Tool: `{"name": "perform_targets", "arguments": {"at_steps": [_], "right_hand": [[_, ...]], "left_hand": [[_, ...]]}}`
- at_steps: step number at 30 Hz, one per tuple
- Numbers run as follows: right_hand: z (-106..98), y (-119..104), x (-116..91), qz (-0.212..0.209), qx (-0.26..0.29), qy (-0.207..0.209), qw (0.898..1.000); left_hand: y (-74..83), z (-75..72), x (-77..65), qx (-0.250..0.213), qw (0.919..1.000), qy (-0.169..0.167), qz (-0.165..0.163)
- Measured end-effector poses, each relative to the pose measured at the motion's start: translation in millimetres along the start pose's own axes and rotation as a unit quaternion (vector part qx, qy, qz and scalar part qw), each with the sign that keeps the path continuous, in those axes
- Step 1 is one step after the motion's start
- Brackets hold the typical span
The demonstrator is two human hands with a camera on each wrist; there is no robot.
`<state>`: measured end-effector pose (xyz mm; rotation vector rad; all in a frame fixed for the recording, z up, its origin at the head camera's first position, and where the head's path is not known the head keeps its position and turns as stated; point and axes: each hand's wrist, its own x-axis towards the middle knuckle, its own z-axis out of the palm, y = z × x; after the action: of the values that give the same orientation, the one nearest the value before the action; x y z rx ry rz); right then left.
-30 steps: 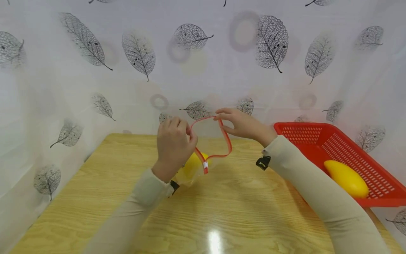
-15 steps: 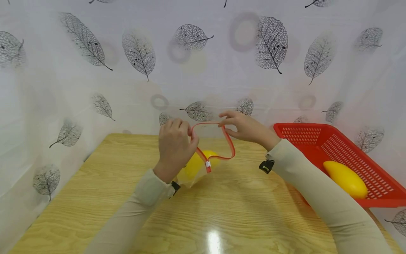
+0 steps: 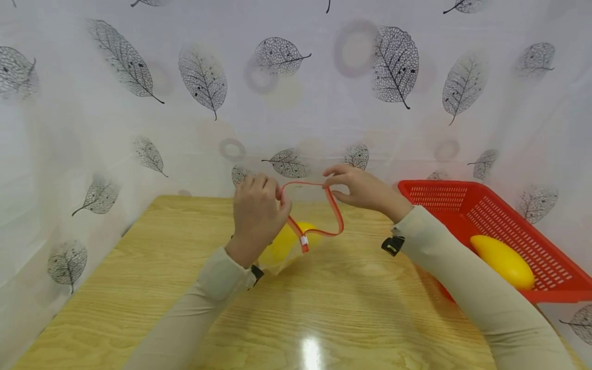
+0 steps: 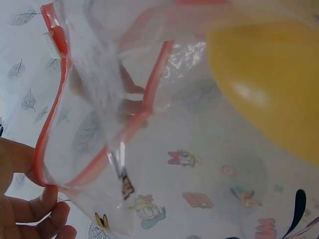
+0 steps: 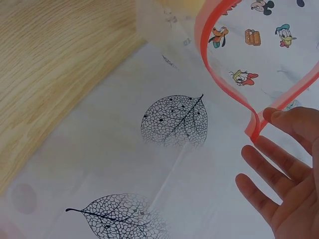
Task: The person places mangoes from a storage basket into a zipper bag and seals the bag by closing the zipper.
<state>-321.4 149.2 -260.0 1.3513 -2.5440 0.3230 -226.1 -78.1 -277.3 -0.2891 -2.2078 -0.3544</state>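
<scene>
Between the two hands, above the middle of the table point(image 3: 370, 308), a clear bag point(image 3: 296, 229) hangs with its red rim spread into a wide loop. The left hand point(image 3: 259, 213) pinches one corner of that rim between thumb and fingers; the right hand point(image 3: 363, 190) pinches the opposite corner between thumb and forefinger, its other fingers spread apart, as the right wrist view shows. A white slider point(image 3: 303, 240) sits at the near end of the rim, where the two red edges meet. Inside the bag, below the left hand and beneath the mouth, rests a yellow thing point(image 3: 283, 245), seen partly through the film; whether the bag's bottom touches the table cannot be told. Small cartoon figures are printed on the film.

Both arms reach forward in pale sleeves, the left hand seen from its back, the right coming in from the side with the wrist level with the rim. A black clip point(image 3: 393, 245) hangs at the right cuff, and another shows at the left.

The table is wood-grained and glossy, with a bright reflection near its front edge. At the right, a red basket point(image 3: 522, 231) with mesh walls holds a mango point(image 3: 504, 262). Behind everything, a whitish cloth point(image 3: 305, 118) printed with dark leaf skeletons covers the background.
</scene>
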Motion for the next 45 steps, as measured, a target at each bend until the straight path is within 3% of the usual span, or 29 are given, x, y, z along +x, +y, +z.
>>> {"name": "perform_targets", "arguments": {"at_steps": [11, 17, 22, 26, 33, 38, 45], "right_hand": [[6.2, 1.5, 0.0, 0.023, -0.009, -0.022, 0.999], [5.2, 1.0, 7.4, 0.039, -0.005, -0.031, 0.999], [6.0, 0.5, 12.3, 0.051, -0.007, -0.045, 0.998], [10.9, 2.0, 16.8, 0.048, 0.0, -0.048, 0.998], [16.8, 3.7, 19.6, 0.04, 0.005, -0.039, 0.998], [16.2, 3.1, 19.8, 0.04, 0.008, -0.035, 0.999], [10.3, 3.7, 16.7, 0.027, 0.018, -0.024, 0.999]], "left_hand": [[2.5, 2.3, -8.0, 0.016, 0.9975, -0.04, 0.056], [5.7, 2.6, -14.8, 0.033, 0.9909, -0.096, 0.088], [6.0, 4.9, -18.0, 0.037, 0.9864, -0.133, 0.09], [4.6, 7.8, -17.9, 0.024, 0.9881, -0.136, 0.068], [1.2, 10.7, -7.5, 0.016, 0.9955, -0.093, 0.007], [0.0, 8.7, 4.1, 0.011, 0.995, -0.094, -0.032], [0.6, 4.3, 14.8, 0.005, 0.9942, -0.09, -0.058]]}}
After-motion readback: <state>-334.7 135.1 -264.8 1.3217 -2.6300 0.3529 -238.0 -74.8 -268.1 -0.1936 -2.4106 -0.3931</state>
